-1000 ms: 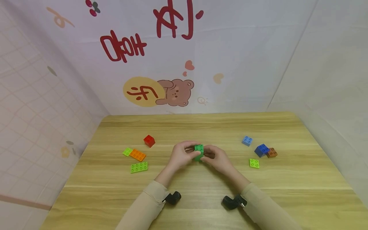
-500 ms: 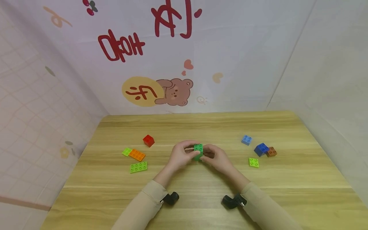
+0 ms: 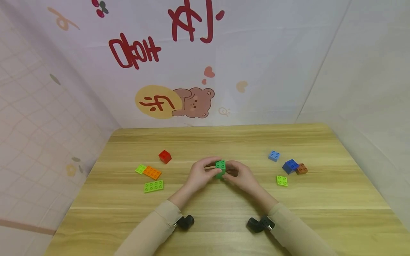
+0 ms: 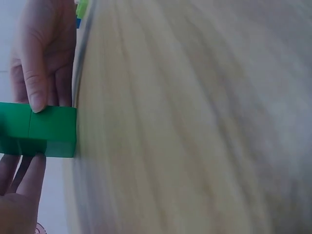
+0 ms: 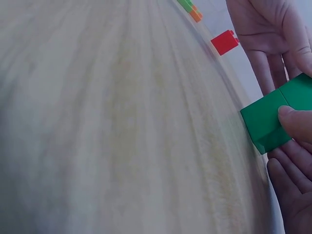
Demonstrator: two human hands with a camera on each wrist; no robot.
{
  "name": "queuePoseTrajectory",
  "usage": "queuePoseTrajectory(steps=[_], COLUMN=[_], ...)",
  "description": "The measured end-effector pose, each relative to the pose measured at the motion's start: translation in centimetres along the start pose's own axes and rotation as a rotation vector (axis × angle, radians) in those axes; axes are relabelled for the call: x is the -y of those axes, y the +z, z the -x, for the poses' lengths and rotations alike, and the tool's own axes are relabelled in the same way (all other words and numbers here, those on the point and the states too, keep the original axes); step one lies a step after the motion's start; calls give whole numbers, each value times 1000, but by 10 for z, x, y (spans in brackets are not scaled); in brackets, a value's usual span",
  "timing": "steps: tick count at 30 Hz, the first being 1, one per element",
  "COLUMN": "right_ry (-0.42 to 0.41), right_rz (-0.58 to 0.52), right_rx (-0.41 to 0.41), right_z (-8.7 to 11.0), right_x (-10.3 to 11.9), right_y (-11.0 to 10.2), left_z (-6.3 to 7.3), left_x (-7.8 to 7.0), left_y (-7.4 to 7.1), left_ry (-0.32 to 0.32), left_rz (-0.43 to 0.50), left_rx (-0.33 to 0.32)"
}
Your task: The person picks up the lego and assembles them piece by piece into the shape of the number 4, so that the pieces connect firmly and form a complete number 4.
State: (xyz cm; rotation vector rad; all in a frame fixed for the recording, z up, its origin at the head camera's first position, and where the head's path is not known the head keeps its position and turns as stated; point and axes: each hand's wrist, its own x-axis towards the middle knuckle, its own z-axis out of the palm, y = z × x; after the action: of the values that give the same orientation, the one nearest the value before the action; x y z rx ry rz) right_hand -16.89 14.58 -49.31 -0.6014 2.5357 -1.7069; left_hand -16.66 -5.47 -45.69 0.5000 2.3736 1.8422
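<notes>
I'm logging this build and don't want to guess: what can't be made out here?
- Head view: part of the green stack, covered by the left hand.
- Head view: part of the brown brick, hidden by the dark blue brick.
- Both wrist views: the stack's top, cut off by the left wrist view's left edge and the right's right edge.
- Left wrist view: the lime piece, blurred, cut off by the top edge.

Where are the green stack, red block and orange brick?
Green stack (image 4: 48, 126): left wrist view, side face.
Red block (image 5: 225, 43): right wrist view, flat side.
Orange brick (image 3: 152, 172): head view, studded top.
</notes>
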Motion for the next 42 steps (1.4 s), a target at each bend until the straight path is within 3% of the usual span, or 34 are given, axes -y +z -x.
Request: queuePoseTrajectory(steps=[6, 12, 23, 28, 33, 42], right_ry=[-5, 10, 21, 11, 6, 13], right_rz=[-27, -23, -25, -73, -101, -68], right_rx=[-7, -4, -20, -40, -30, -21], right_z=[0, 0, 1, 1, 3, 6], right_x=[0, 1, 3, 6, 28, 43], right_y=[1, 0, -3, -1, -2, -5], left_z=[0, 3, 19, 30, 41, 61], left_x=[1, 6, 10, 8, 10, 15], left_y=[-2, -8, -29, -40, -56, -93], left_ry=[-14, 30, 9, -18, -15, -36], left_rz=[-29, -62, -90, -115, -176, -221], left_rx=[9, 3, -13, -19, -18, -40])
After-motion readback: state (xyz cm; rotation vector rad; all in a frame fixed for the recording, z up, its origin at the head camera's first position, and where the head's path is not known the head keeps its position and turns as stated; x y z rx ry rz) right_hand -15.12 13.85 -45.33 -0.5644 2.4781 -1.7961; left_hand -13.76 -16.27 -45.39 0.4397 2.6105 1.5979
